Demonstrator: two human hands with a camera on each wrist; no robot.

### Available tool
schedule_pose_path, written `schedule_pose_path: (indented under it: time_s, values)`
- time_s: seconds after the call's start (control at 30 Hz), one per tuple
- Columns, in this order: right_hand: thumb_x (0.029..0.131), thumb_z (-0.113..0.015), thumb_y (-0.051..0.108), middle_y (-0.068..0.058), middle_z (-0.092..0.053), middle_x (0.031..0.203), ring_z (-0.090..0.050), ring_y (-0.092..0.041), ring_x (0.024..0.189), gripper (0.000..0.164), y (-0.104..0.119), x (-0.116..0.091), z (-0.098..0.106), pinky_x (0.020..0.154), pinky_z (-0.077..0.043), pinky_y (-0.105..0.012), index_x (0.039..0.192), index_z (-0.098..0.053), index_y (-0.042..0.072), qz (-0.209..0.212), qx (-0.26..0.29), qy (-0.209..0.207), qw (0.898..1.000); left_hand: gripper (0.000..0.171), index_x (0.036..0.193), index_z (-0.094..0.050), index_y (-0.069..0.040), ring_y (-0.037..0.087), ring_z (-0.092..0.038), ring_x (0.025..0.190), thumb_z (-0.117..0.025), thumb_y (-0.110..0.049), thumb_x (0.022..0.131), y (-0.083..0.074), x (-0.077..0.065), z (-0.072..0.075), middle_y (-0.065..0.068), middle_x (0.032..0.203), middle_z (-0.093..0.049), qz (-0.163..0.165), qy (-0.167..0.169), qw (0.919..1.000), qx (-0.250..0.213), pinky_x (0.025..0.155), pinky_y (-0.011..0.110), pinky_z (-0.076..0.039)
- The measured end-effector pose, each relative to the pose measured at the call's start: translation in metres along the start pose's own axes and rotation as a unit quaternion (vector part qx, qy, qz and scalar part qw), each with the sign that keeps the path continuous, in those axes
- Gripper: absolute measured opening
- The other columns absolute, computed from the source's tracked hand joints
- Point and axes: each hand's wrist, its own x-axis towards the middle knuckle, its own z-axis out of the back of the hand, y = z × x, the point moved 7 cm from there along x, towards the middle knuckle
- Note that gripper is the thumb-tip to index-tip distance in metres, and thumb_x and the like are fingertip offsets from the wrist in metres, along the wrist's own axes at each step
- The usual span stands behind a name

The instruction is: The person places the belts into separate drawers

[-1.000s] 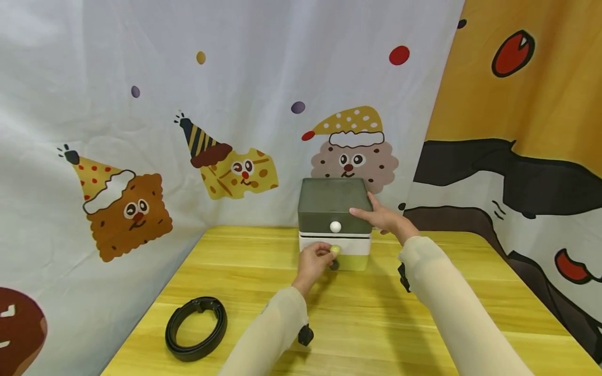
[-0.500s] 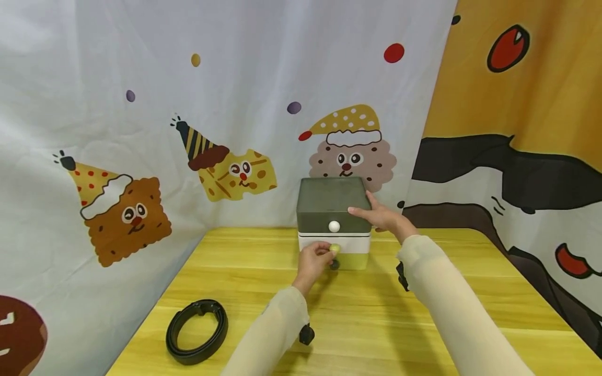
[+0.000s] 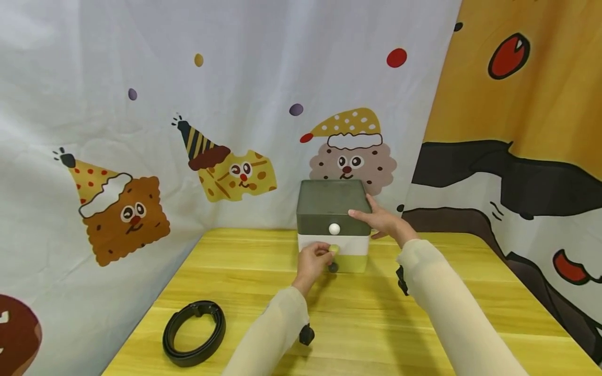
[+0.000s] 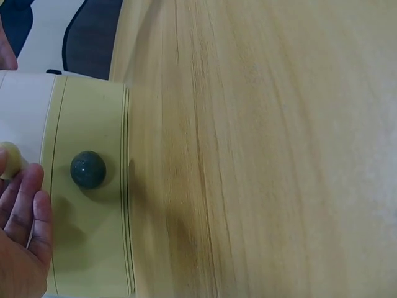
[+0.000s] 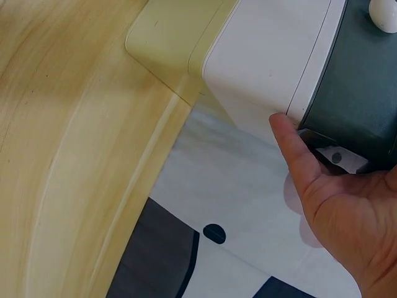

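A small three-tier drawer box stands at the back of the table, with a dark green top tier, a white middle and a yellow-green base. My left hand pinches the yellow-green knob on the white middle drawer. Above it sits a white knob; below it, a dark green knob. My right hand lies against the box's upper right corner, thumb on the dark green tier and the other fingers spread along the right side. In the right wrist view one fingertip touches the white tier's side.
A coiled black belt lies at the front left of the wooden table. Behind the table hangs a cloth backdrop printed with cartoon snacks, close to the back of the box.
The thin dark gap between the top tier and the white drawer has closed up; the drawer has slid in. Both hands have kept their places on the box.
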Motion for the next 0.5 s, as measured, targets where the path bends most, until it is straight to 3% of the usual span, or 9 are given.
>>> schedule_pose_path:
  time_s: [0.23,0.5]
  values:
    - [0.092,-0.057,0.063,-0.021,0.014,0.162,-0.016,-0.045,0.146,0.108,-0.0024,-0.002,-0.0001,0.101,-0.044,-0.056,0.154,0.024,0.03,0.002,0.008,-0.001,1.0,0.016,0.098,-0.071,0.003,0.015,-0.065,0.061,-0.076,0.0,0.084,0.0019,-0.001,-0.0022,0.008,0.08,-0.07,0.007,0.001,1.0,0.004,0.06,0.026,-0.055]
    - [0.09,-0.058,0.065,-0.02,0.015,0.162,-0.015,-0.044,0.146,0.11,-0.0018,-0.0007,-0.0007,0.102,-0.042,-0.056,0.154,0.025,0.031,0.002,0.009,0.001,1.0,0.016,0.098,-0.07,0.002,0.015,-0.065,0.063,-0.076,-0.001,0.084,0.0045,-0.0009,-0.0019,0.008,0.082,-0.07,0.014,-0.006,0.9999,0.002,0.067,0.039,-0.058]
